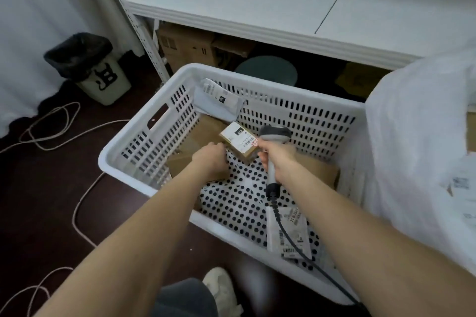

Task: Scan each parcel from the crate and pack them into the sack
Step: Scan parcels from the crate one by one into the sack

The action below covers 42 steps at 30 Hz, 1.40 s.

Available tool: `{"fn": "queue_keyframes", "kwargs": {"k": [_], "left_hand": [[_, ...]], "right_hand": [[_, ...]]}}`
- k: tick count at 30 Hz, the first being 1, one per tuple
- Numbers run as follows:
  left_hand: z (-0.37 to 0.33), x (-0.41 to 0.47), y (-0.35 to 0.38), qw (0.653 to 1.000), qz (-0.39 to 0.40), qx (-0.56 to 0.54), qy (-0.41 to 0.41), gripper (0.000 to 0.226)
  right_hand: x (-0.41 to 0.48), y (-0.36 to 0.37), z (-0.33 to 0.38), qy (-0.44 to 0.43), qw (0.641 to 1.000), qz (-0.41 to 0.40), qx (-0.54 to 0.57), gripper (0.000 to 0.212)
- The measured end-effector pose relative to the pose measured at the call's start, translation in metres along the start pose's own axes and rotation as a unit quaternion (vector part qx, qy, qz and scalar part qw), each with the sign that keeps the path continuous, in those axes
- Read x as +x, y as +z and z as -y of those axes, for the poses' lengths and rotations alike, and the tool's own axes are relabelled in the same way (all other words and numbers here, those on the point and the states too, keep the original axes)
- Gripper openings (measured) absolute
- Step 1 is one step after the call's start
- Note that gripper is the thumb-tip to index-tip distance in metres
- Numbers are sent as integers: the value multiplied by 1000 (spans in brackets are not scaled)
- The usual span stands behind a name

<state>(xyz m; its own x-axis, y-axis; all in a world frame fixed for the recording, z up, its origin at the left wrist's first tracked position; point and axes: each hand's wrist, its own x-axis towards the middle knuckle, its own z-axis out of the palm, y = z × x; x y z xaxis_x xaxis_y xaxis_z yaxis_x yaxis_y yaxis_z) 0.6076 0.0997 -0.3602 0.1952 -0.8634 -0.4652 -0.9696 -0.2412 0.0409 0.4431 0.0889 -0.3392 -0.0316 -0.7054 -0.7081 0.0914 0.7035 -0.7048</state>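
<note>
Inside the white slatted crate (270, 88), toward its middle, the left hand (211, 159) holds a small brown carton (238, 140) by its near-left end. Its grip is closed on the box, with the fingers curled under and out of sight, so the labelled top face stays uncovered. The right hand (277, 154) is wrapped fully round the handle of a grey barcode scanner (275, 134), whose head sits just beside the carton's right end. The head is tipped down toward the label, probably so the barcode can be read.

The carton's long axis runs from far-left to near-right, and the label faces up toward the camera. One end looks raised off the parcels below, though I cannot tell how much.

A polka-dot mailer (239, 203), a grey poly bag (219, 100) and a small labelled pouch (288, 231) lie in the crate too, unpacked. The white sack (412, 136) stands against the crate's right side — close for the transfer.
</note>
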Motion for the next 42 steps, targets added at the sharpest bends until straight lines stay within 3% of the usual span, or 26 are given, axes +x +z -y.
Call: {"fn": "queue_keyframes", "kwargs": {"k": [6,13,16,20,22,25,28,35,42], "left_hand": [[25,67,25,998,14,-28,-53,74],[39,124,66,997,63,3,-43,111],[42,128,76,996,72,38,-34,97],[37,118,81,986,93,135,15,35],[31,109,78,978,103,177,41,23],[28,90,70,970,105,207,69,32],[33,75,64,979,101,166,61,51],[37,83,68,982,79,160,64,66],[33,111,98,960,145,222,94,58]], "right_hand": [[53,21,-23,42,999,13,-21,21],[87,26,-52,81,996,23,2,21],[93,25,-62,90,995,32,-4,19],[87,21,-66,105,994,29,-9,18],[78,16,-64,105,994,34,6,14],[61,7,-60,104,994,29,18,16],[46,-1,-56,96,995,22,24,26],[49,5,-59,95,994,47,26,30],[87,8,-84,148,988,35,8,36]]}}
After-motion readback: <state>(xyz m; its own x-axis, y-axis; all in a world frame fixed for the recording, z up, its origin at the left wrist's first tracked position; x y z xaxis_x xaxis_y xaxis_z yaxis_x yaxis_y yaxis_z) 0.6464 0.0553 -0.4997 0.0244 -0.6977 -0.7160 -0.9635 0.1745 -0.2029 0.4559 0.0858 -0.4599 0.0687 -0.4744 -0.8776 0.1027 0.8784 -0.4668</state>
